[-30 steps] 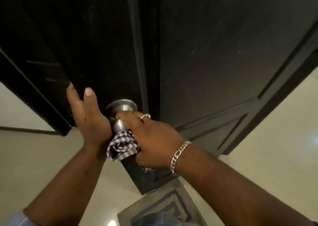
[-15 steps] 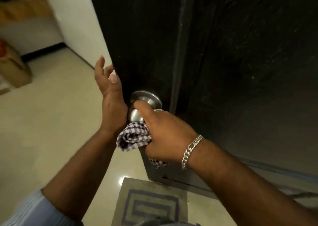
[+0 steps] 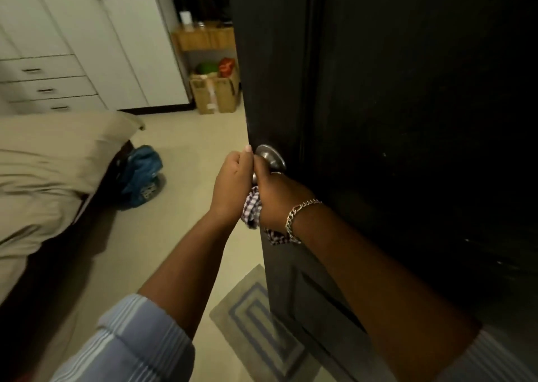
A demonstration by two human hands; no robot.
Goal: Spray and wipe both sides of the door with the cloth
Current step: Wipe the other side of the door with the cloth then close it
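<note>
A dark panelled door [image 3: 393, 105] fills the right half of the view, standing open with its edge facing me. Its round steel knob [image 3: 269, 156] sits near that edge. My right hand [image 3: 279, 198], with a chain bracelet on the wrist, holds a bunched checked cloth [image 3: 251, 207] against the neck of the knob. My left hand [image 3: 231, 183] is at the door's edge right beside the knob, its fingers curled round the edge toward the hidden far side. No spray bottle is in view.
A striped floor mat [image 3: 256, 317] lies under the door's edge. A bed [image 3: 43, 163] stands at the left with a blue bag [image 3: 141, 175] beside it. White wardrobes and drawers [image 3: 87, 32], a cardboard box [image 3: 215, 90] and a wooden shelf [image 3: 203, 38] line the far wall.
The door has swung and my view turned left, revealing the bedroom. My left hand went from flat and open beside the knob to curled round the door's edge. My right hand kept the cloth at the knob.
</note>
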